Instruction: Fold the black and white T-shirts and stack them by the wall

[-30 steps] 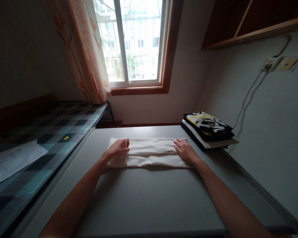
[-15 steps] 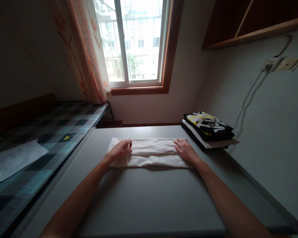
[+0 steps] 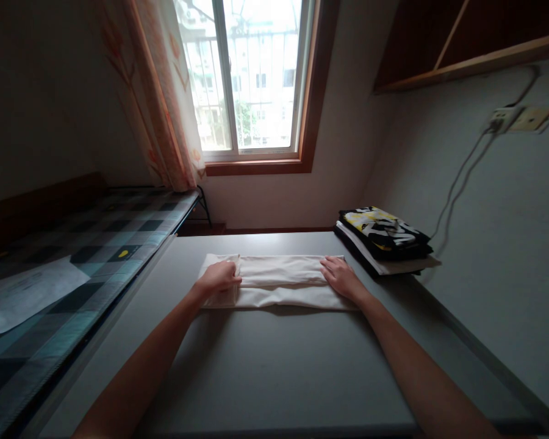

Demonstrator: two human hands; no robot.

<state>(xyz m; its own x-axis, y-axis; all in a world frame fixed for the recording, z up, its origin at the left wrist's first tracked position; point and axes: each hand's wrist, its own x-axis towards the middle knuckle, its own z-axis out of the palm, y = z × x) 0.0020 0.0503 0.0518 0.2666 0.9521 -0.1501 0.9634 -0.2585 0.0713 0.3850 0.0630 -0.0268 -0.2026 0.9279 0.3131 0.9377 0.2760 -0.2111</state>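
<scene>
A white cloth (image 3: 279,270), folded into a long strip, lies across the grey table (image 3: 265,366). Its left end is doubled over in a shorter flap. On that flap rests my left hand (image 3: 219,277), its fingers curled together; whether they pinch any fabric is too small to make out. My right hand (image 3: 341,277) lies flat on the cloth's right end, fingers spread a little.
A stack of folded dark and white clothes (image 3: 384,235) sits at the table's back right, against the wall. Left of the table is a bed with a checked mattress (image 3: 132,225) and white papers (image 3: 36,292). A shelf (image 3: 476,61) hangs at the upper right.
My left hand has moved slightly down and its fingers have curled in more on the flap. My right hand and the cloth have stayed in place.
</scene>
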